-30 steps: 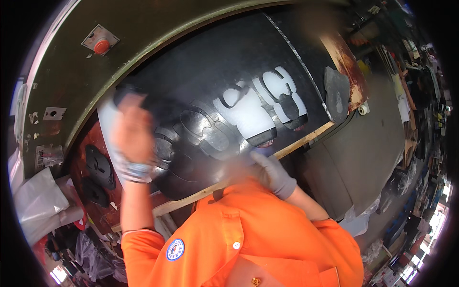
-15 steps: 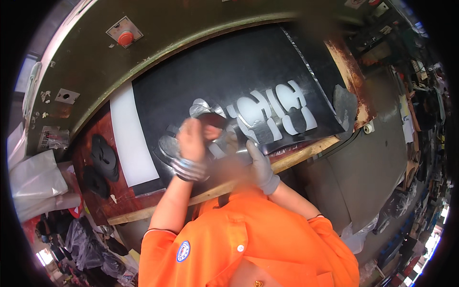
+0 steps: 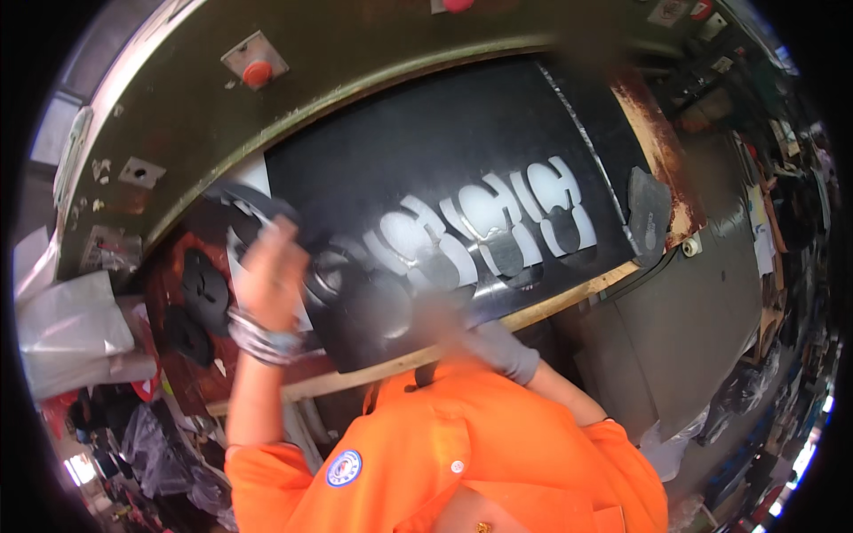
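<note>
My bare left hand (image 3: pixel 271 271), with bands around its wrist, is at the left side of the black board (image 3: pixel 382 133). It is smeared by motion. At its fingertips is a dark curved piece (image 3: pixel 253 200) with a pale edge, seemingly in its grip, over the white sheet (image 3: pixel 251 175). My right hand (image 3: pixel 502 348) wears a grey glove and rests low by the wooden front edge; a brownish blur hides its fingers. Between the hands, white cut pieces (image 3: pixel 413 238) and dark sole-shaped pieces (image 3: pixel 506 253) lie in a row on the board.
Black sole-shaped pieces (image 3: pixel 204 289) lie on the reddish table at the left. A grey sole-shaped piece (image 3: pixel 649 213) is at the board's right end. Behind rises a green machine beam (image 3: pixel 355 62) with a red button (image 3: pixel 257 74). A wooden strip (image 3: pixel 569 298) edges the front.
My left hand has swung left from mid-board, and the dark piece is now over the white sheet. More white pieces show where it was. My right hand has drawn back toward me.
</note>
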A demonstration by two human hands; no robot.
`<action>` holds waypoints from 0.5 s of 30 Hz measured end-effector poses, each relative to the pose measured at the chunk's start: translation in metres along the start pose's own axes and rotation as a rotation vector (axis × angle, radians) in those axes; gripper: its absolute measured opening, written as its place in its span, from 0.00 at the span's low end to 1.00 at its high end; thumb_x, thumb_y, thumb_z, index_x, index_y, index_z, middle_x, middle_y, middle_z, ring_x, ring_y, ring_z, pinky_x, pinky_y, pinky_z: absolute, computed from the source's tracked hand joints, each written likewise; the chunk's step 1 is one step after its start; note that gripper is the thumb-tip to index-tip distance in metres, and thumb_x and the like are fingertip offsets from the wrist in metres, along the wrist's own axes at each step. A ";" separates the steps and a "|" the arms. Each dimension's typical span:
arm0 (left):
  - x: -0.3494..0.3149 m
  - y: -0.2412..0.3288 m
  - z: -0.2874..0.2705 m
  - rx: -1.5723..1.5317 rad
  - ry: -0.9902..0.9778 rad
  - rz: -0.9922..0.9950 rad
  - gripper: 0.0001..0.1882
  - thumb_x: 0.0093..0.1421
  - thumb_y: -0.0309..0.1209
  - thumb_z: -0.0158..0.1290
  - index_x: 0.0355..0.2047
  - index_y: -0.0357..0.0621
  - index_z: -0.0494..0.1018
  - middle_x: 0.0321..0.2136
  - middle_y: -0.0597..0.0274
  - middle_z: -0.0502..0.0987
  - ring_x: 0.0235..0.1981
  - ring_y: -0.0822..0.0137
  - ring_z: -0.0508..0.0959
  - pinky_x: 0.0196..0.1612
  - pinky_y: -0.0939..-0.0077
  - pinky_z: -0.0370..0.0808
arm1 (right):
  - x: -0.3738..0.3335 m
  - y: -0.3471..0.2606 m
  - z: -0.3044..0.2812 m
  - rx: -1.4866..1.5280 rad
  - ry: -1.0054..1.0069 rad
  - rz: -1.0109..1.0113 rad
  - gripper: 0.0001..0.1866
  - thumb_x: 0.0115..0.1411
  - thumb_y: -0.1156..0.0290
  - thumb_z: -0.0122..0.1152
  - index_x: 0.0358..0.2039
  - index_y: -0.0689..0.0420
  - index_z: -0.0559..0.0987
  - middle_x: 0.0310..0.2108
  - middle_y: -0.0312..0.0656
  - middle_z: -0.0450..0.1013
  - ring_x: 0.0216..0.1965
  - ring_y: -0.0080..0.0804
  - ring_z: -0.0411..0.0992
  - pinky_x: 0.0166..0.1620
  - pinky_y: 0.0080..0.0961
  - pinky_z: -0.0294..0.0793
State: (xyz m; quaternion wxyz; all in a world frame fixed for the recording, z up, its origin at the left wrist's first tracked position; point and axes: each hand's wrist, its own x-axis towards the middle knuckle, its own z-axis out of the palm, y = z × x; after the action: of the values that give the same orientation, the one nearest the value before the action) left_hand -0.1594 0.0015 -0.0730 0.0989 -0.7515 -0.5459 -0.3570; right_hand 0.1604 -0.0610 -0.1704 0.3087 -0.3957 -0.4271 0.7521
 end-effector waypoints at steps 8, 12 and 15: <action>-0.108 0.066 0.064 -0.356 -0.296 0.033 0.29 0.54 0.38 0.61 0.52 0.31 0.75 0.35 0.47 0.76 0.35 0.47 0.74 0.41 0.55 0.73 | 0.031 0.035 0.027 -0.162 -0.324 -0.113 0.28 0.69 0.54 0.53 0.63 0.58 0.69 0.54 0.43 0.73 0.52 0.32 0.71 0.54 0.34 0.69; -0.112 0.058 0.049 -0.673 -0.450 -0.722 0.19 0.68 0.36 0.49 0.51 0.35 0.76 0.44 0.43 0.80 0.45 0.49 0.80 0.50 0.60 0.76 | 0.040 0.011 0.038 -0.469 -0.398 -0.574 0.29 0.70 0.56 0.50 0.66 0.59 0.64 0.57 0.47 0.70 0.55 0.36 0.71 0.57 0.30 0.68; -0.115 0.044 0.059 -0.490 -0.338 -0.775 0.20 0.69 0.36 0.46 0.51 0.33 0.75 0.41 0.42 0.81 0.40 0.52 0.80 0.45 0.63 0.76 | 0.055 0.017 0.047 -0.436 -0.412 -0.386 0.29 0.71 0.57 0.49 0.67 0.59 0.63 0.57 0.48 0.70 0.54 0.38 0.71 0.55 0.30 0.69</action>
State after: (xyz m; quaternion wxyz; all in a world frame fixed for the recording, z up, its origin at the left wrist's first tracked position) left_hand -0.1118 -0.0700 -0.1787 -0.3112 -0.5415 -0.6939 -0.3583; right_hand 0.0902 -0.0432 -0.1886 0.2609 -0.2045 -0.6976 0.6352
